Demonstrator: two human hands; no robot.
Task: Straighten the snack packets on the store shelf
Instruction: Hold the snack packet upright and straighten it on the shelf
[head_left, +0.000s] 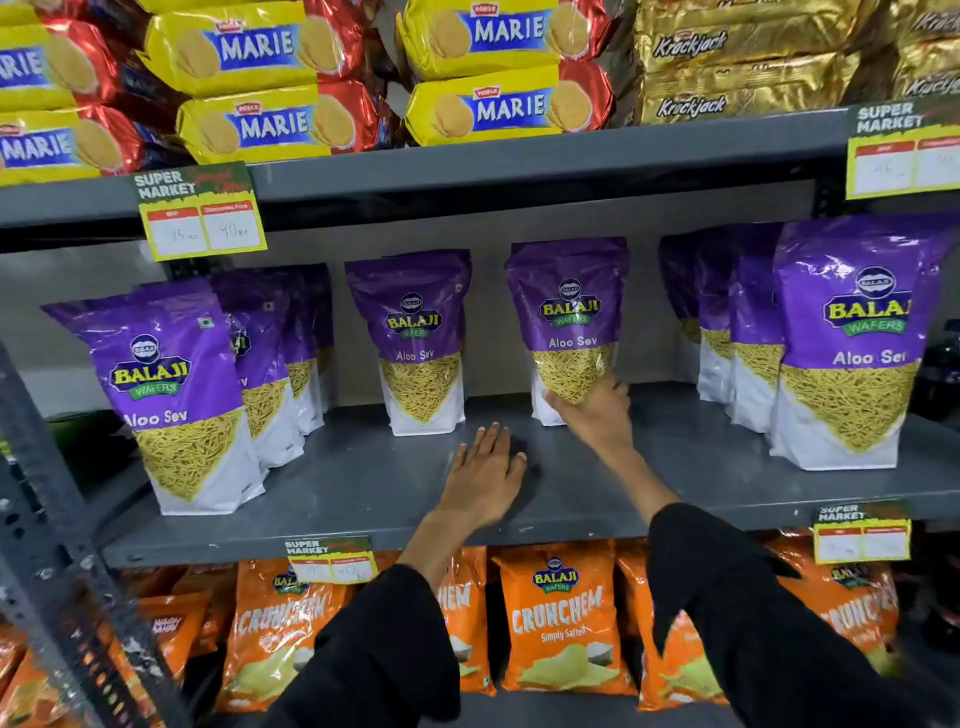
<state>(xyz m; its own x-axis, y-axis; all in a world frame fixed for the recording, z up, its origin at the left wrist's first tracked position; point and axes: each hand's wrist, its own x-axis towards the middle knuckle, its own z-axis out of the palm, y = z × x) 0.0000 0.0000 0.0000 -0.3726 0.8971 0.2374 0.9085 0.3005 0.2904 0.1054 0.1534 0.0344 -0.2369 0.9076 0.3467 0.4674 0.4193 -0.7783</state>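
Purple Balaji Aloo Sev packets stand upright on the grey middle shelf (363, 493). My right hand (592, 410) grips the lower front of one packet (569, 312) set back right of centre. My left hand (483, 473) lies flat and open on the bare shelf in front. Another lone packet (415, 332) stands to the left of it. A row of packets (171, 384) fills the left end, and a second group (852, 343) stands at the right end.
Yellow Marie biscuit packs (260, 124) and gold Krackjack packs (691, 67) lie on the shelf above. Orange Crunchem bags (561, 618) fill the shelf below. Price tags (202, 218) hang from the shelf edges. A slotted metal upright (47, 519) runs down the left.
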